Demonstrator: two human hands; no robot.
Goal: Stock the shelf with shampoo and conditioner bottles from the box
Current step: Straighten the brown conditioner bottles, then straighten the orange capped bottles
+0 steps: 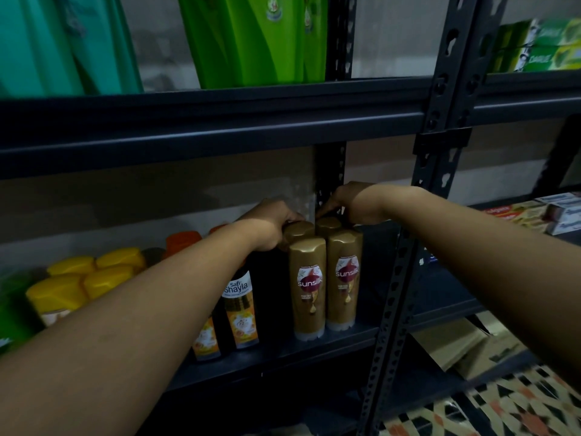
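Sunsilk bottles, four gold ones, are standing upright in a tight two-by-two block at frame centre, on the dark metal shelf [314,347]. Front pair: front-left bottle [307,287] and front-right bottle [344,278], labels facing out, touching side by side. Rear pair mostly hidden; only the caps are showing: rear-left bottle [297,229], rear-right bottle [328,222].

Left hand [273,221] is reaching in from lower left, fingers curling down onto the rear-left bottle's cap and gripping it. Right hand [352,202] is coming in from the right edge, fingers [327,210] pinching down at the rear-right bottle's cap; exact contact is dark and partly hidden by the rack upright [330,180] behind.

Outward from there:
- Just left of the block, under the left forearm: black Safi Shayla bottles [240,306] with orange labels, upright, a dark gap sitting between them and the gold ones.
- Further left: orange caps [182,240], then a cluster of yellow-capped bottles [85,275].
- Upper left, shelf above: teal bottles [63,42] and green bottles [251,39].
- Upper right: green toothpaste boxes [540,45]. Mid right: more toothpaste boxes [534,212].
- Lower right: cardboard box [456,344] on patterned floor tiles [503,404].
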